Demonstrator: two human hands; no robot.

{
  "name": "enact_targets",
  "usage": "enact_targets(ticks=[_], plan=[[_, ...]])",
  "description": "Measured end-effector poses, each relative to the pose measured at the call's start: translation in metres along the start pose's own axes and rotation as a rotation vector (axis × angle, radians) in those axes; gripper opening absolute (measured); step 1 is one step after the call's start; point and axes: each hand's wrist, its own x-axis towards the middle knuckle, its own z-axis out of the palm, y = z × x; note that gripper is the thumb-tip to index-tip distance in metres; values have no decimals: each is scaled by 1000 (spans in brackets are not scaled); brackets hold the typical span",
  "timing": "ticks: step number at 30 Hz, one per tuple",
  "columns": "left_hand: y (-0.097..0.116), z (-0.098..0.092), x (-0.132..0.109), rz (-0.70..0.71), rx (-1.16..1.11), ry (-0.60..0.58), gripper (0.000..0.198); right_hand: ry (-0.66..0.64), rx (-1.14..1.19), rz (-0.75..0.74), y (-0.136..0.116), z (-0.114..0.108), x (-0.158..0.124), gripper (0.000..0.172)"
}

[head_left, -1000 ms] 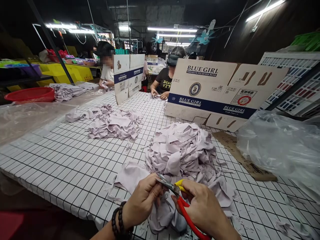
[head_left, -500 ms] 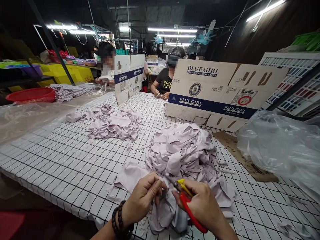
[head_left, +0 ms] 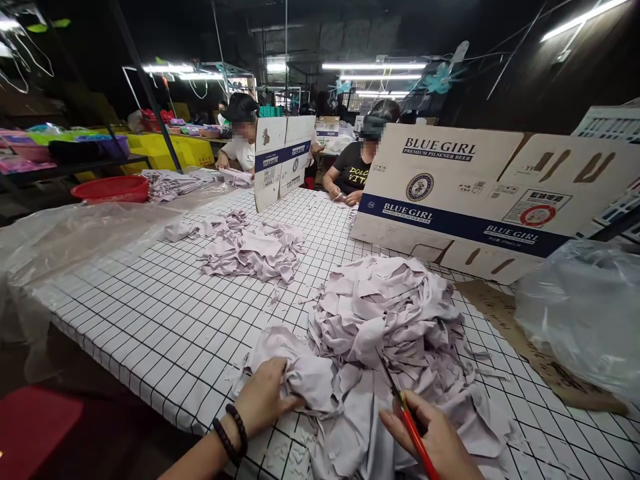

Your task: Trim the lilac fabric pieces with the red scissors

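Observation:
My left hand (head_left: 263,397), with dark beaded bracelets on the wrist, is on a pale lilac fabric piece (head_left: 305,370) at the near side of the table. The cloth bunches between its thumb and fingers, and the fingertips are hidden. Red-handled scissors (head_left: 411,427) are in my right hand (head_left: 433,433), blades pointing up and away over the cloth. Just beyond both hands rises a large heap of the same lilac fabric pieces (head_left: 385,307). More of the cloth hangs down toward me between the hands.
A smaller fabric pile (head_left: 255,250) lies farther left on the checked tablecloth (head_left: 150,320). Cardboard panels (head_left: 450,180) stand upright across the table, with co-workers behind. Clear plastic (head_left: 580,320) and brown card (head_left: 540,353) lie at right; a red basket (head_left: 111,189) sits at far left.
My left hand has moved left and down from the scissor tips onto the loose fabric piece. The scissors have come away from that hand. The view has turned left.

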Motion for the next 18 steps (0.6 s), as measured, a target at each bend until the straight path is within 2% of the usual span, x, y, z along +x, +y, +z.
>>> enact_targets(ticks=[3, 5, 7, 10, 12, 13, 14, 15, 16, 18], plan=[[1, -25, 10, -11, 33, -64, 8, 6, -45, -1, -8, 3, 0, 38], [2, -60, 29, -10, 25, -12, 12, 24, -72, 1, -11, 5, 1, 37], [2, -108, 57, -44, 37, 119, 21, 30, -63, -12, -8, 5, 1, 37], [7, -185, 106, -122, 89, 392, 25, 24, -41, -12, 4, 4, 3, 37], [16, -219, 135, -143, 123, 512, 25, -11, -46, 12, 16, 3, 5, 37], [22, -226, 146, -140, 133, 538, 25, -32, -45, 24, 21, 4, 6, 38], [30, -225, 155, -124, 136, 542, 27, -38, -33, 33, 27, 4, 8, 39], [38, -216, 162, -92, 133, 524, 29, -18, -7, 35, 31, 5, 10, 39], [48, -201, 165, -43, 124, 489, 31, 31, 37, 30, 34, 6, 12, 39], [69, -155, 164, 108, 88, 366, 31, 186, 165, 10, 35, 5, 19, 38]])
